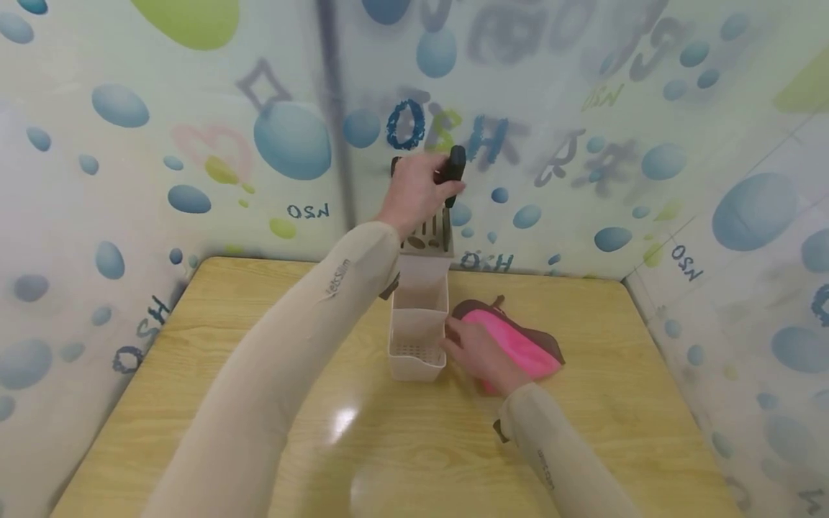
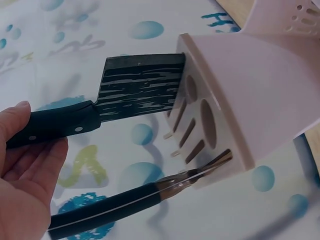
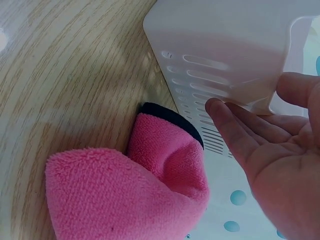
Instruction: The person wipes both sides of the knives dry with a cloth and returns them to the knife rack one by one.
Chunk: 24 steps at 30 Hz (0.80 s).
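Note:
My left hand (image 1: pixel 417 187) grips the black handle of a cleaver (image 2: pixel 142 82), whose broad dark blade meets the slotted top of a knife holder (image 2: pixel 215 110). Beside it, a knife (image 2: pixel 110 207) with a black handle leans from a corner slot, its blade mostly hidden inside. The pale pink plastic holder stands upright on the table, with lower compartments in front. At its right side is my right hand (image 1: pixel 479 349), fingers fairly straight and fingertips at the slotted side wall (image 3: pixel 210 75), thumb by the rim. Between that hand and the back of the table lies a pink cloth (image 1: pixel 518 345).
The wooden table (image 1: pixel 324 446) runs back to a wall (image 1: pixel 550 201) printed with blue bubbles and letters, close behind the holder. The pink cloth has a dark edge and lies folded right beside the holder. Side walls flank the table.

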Each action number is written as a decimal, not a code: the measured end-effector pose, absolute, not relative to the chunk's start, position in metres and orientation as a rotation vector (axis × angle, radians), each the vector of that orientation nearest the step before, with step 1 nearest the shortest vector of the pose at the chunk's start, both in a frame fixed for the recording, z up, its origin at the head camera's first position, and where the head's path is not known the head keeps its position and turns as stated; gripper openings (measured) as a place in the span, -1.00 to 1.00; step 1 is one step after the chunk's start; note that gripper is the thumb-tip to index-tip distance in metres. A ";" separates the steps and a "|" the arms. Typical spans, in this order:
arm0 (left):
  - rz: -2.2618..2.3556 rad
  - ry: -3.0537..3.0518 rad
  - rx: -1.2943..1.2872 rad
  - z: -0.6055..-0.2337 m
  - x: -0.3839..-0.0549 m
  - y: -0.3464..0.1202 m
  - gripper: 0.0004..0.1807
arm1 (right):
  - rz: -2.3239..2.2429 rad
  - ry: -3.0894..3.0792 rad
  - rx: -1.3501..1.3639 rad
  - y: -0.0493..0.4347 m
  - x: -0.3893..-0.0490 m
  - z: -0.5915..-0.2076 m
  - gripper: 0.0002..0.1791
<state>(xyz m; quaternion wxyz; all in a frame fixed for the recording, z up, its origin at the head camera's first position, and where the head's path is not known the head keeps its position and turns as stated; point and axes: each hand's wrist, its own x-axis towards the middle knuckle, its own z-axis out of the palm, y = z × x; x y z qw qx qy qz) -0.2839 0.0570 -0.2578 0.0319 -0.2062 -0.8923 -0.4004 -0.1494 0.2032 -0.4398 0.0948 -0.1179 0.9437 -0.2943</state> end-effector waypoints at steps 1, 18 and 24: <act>-1.240 -2.751 -0.626 -0.260 -0.285 0.058 -0.69 | -0.871 2.800 -0.357 0.203 -0.150 -0.440 -0.63; -1.303 -2.767 -0.542 -0.286 -0.300 0.067 -0.70 | -0.906 2.780 -0.352 0.205 -0.147 -0.440 -0.49; -1.320 -2.778 -0.514 -0.293 -0.302 0.069 -0.70 | -0.924 2.770 -0.347 0.206 -0.145 -0.441 -0.47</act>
